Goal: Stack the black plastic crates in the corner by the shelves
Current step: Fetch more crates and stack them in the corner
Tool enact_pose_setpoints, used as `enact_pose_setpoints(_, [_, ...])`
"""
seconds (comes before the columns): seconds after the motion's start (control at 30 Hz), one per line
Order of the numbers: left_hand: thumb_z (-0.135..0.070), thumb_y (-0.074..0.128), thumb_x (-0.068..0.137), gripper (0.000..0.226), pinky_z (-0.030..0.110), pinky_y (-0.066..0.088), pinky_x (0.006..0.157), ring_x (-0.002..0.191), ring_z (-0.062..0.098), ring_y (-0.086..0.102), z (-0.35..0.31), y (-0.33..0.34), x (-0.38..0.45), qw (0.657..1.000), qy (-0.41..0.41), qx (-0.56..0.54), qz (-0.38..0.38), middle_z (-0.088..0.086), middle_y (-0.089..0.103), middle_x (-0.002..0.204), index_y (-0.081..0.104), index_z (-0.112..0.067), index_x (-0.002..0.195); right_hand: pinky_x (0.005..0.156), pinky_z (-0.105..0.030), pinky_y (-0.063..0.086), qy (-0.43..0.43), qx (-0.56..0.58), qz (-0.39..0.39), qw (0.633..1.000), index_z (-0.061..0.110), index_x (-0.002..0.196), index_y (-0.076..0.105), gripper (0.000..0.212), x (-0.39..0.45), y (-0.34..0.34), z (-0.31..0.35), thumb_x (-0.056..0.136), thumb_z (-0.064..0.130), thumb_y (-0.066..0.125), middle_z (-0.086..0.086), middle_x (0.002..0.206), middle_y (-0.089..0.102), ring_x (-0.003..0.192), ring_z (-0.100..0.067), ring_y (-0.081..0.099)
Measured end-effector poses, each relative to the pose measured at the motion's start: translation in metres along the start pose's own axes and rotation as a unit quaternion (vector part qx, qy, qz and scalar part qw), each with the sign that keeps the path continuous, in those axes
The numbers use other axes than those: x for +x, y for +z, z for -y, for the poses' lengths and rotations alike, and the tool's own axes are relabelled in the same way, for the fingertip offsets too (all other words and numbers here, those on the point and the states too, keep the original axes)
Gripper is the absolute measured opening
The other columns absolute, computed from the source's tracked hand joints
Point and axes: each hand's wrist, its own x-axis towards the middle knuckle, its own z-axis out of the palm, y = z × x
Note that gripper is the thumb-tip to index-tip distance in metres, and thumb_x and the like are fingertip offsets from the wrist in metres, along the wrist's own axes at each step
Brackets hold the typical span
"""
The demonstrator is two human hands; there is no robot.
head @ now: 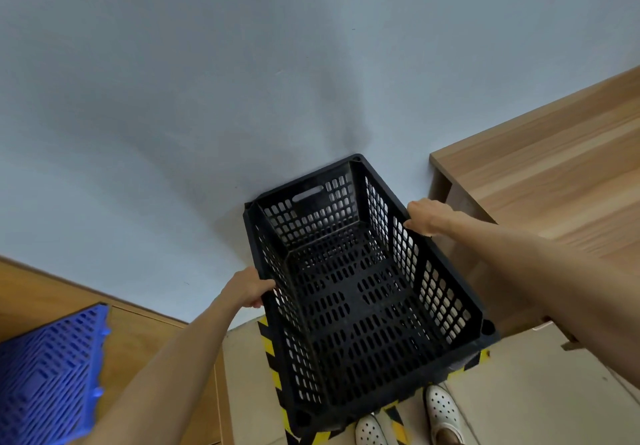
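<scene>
A black perforated plastic crate (363, 292) fills the middle of the head view, empty, its far end close to the pale wall. My left hand (247, 287) grips the rim of its left long side. My right hand (427, 218) grips the rim of the right long side, further back. The crate sits over a floor patch framed by yellow-and-black hazard tape (273, 372). Through its slotted floor I cannot tell whether another crate lies beneath it.
A wooden shelf top (540, 181) stands close on the right of the crate. On the left a lower wooden surface (145, 337) carries a blue slotted plastic panel (52, 375). My white perforated shoes (443, 410) stand on the tiled floor just behind the crate.
</scene>
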Motion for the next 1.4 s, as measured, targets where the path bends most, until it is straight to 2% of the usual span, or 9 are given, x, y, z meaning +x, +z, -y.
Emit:
enact_pose_setpoints(0.13, [-0.025,0.052,0.095,0.027,0.025,0.051,0.061,0.057,0.017,0.064,0.01,0.019,0.003,1.0,-0.006,0.023,0.0,0.016,0.075,0.082,0.058,-0.01,0.073,0.073,-0.038,0.048,0.007,0.011,0.011,1.0,0.003,0.103,0.053,0.033,-0.002,0.023,-0.005,0.098,0.036,0.048,-0.012,0.105,0.062,0.086,-0.027,0.057])
enact_pose_setpoints(0.33, [-0.022,0.053,0.094,0.025,0.034,0.056,0.074,0.06,0.02,0.068,0.012,0.018,0.008,1.0,-0.011,0.007,-0.026,0.01,0.072,0.066,0.057,-0.01,0.072,0.071,-0.038,0.046,0.001,0.027,-0.01,1.0,0.008,0.093,0.045,0.029,0.002,0.021,-0.001,0.098,0.037,0.048,-0.012,0.105,0.06,0.082,-0.026,0.052])
enact_pose_setpoints(0.5, [-0.023,0.052,0.096,0.023,0.036,0.057,0.077,0.061,0.019,0.07,0.014,0.022,0.01,0.999,-0.007,0.003,-0.036,0.007,0.07,0.067,0.053,-0.012,0.076,0.073,-0.039,0.048,0.011,0.036,-0.013,0.999,0.01,0.092,0.043,0.03,0.001,0.024,-0.001,0.098,0.039,0.047,-0.007,0.092,0.053,0.082,-0.026,0.054])
enact_pose_setpoints(0.77, [-0.029,0.051,0.098,0.02,0.035,0.058,0.069,0.059,0.019,0.07,0.021,0.032,0.003,0.999,-0.019,-0.018,-0.018,0.008,0.069,0.086,0.044,-0.012,0.106,0.061,-0.034,0.04,0.027,0.065,-0.019,0.997,0.014,0.095,0.036,0.029,-0.013,0.041,-0.003,0.099,0.042,0.044,-0.001,0.074,0.048,0.068,-0.019,0.051])
enact_pose_setpoints(0.93, [-0.045,0.048,0.097,0.03,0.032,0.057,0.073,0.056,0.012,0.068,0.019,0.024,-0.005,0.987,0.001,0.154,-0.038,0.0,0.068,0.077,0.05,-0.016,0.102,0.067,-0.036,0.044,0.021,0.019,-0.022,0.999,0.009,0.111,0.046,0.035,-0.018,0.041,-0.003,0.098,0.042,0.046,-0.006,0.091,0.056,0.08,-0.025,0.055])
enact_pose_setpoints(1.03, [-0.048,0.052,0.095,0.034,0.027,0.047,0.064,0.067,0.015,0.064,0.004,0.017,-0.011,0.947,0.039,0.308,-0.084,-0.002,0.058,0.072,0.057,-0.015,0.097,0.066,-0.036,0.043,0.02,0.011,-0.025,0.999,0.007,0.117,0.046,0.039,-0.023,0.045,-0.004,0.098,0.041,0.046,-0.008,0.092,0.058,0.079,-0.025,0.055])
enact_pose_setpoints(1.1, [-0.046,0.054,0.094,0.034,0.03,0.046,0.068,0.082,0.021,0.064,-0.01,0.017,-0.011,0.922,0.082,0.363,-0.108,0.002,0.063,0.087,0.06,-0.013,0.1,0.065,-0.036,0.045,0.021,0.006,-0.024,0.999,0.008,0.121,0.045,0.042,-0.029,0.048,-0.004,0.097,0.043,0.046,-0.008,0.094,0.06,0.079,-0.025,0.056])
enact_pose_setpoints(1.23, [-0.046,0.051,0.095,0.033,0.037,0.048,0.075,0.095,0.028,0.064,-0.045,0.029,-0.004,0.907,0.165,0.377,-0.092,0.005,0.064,0.101,0.056,-0.015,0.102,0.072,-0.04,0.055,0.019,0.034,-0.014,0.999,0.012,0.134,0.036,0.058,-0.047,0.061,-0.01,0.095,0.055,0.041,-0.007,0.105,0.063,0.091,-0.026,0.064])
enact_pose_setpoints(1.4, [-0.039,0.043,0.099,0.021,0.037,0.049,0.067,0.079,0.023,0.061,-0.112,0.049,0.009,0.898,0.306,0.306,-0.083,0.0,0.062,0.086,0.049,-0.019,0.097,0.09,-0.046,0.051,0.008,0.119,0.041,0.992,0.016,0.136,0.037,0.056,-0.091,0.081,-0.04,0.095,0.055,0.041,-0.01,0.131,0.058,0.11,-0.029,0.06])
